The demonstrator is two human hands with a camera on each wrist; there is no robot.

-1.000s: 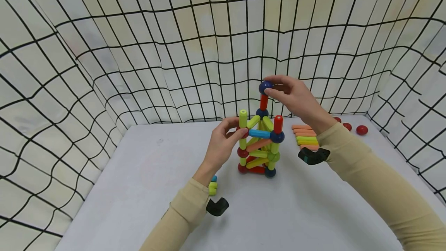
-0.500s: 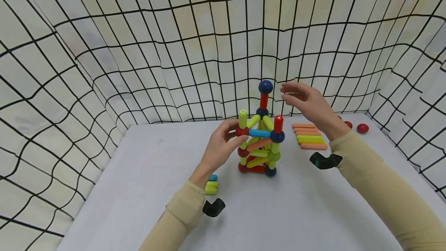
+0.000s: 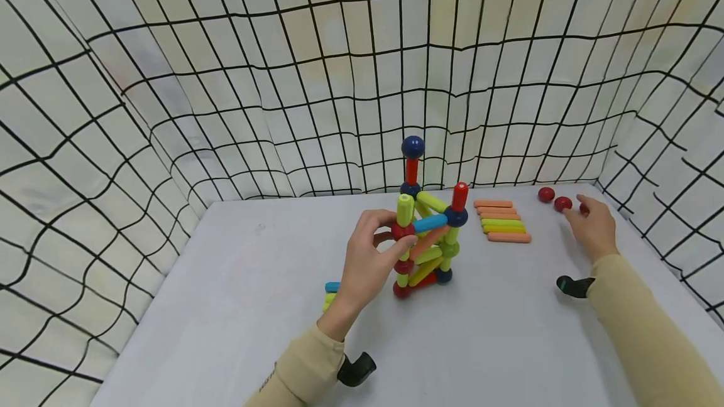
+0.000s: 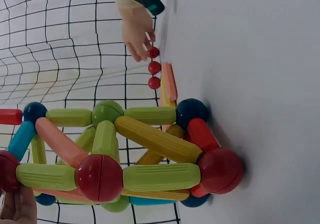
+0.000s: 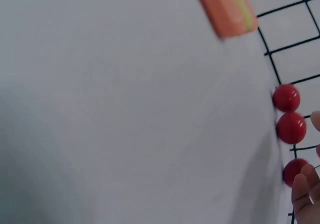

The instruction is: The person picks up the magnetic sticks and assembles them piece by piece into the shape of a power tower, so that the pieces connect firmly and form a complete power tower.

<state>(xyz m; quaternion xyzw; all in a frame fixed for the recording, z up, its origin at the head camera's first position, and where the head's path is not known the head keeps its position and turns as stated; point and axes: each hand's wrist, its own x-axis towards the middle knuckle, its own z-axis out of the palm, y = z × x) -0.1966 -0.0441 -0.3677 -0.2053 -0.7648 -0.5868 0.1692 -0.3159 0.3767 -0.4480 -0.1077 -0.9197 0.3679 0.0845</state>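
A tower of magnetic sticks and balls (image 3: pixel 431 223) stands on the table, with a blue ball (image 3: pixel 413 147) on a red stick at its highest corner. My left hand (image 3: pixel 370 256) pinches a red ball (image 3: pixel 403 230) on the tower's front left corner, below an upright green stick (image 3: pixel 405 209). In the left wrist view, the fingertips (image 4: pixel 20 206) of that hand touch the same ball. My right hand (image 3: pixel 594 228) is at the rightmost loose red ball (image 5: pixel 295 172), partly covering it. Its fingers are spread, and in the right wrist view they overlap that ball's edge.
Two other loose red balls (image 3: pixel 546 194) lie left of the right hand. A row of orange and green sticks (image 3: pixel 503 222) lies right of the tower. Blue and green sticks (image 3: pixel 332 287) lie partly behind the left wrist. Black netting (image 3: pixel 351 80) closes off the table's back and sides.
My right hand has let go of the blue top ball and moved right to the loose red balls. The tower has turned, its left corner coming nearer, with my left hand still on it.
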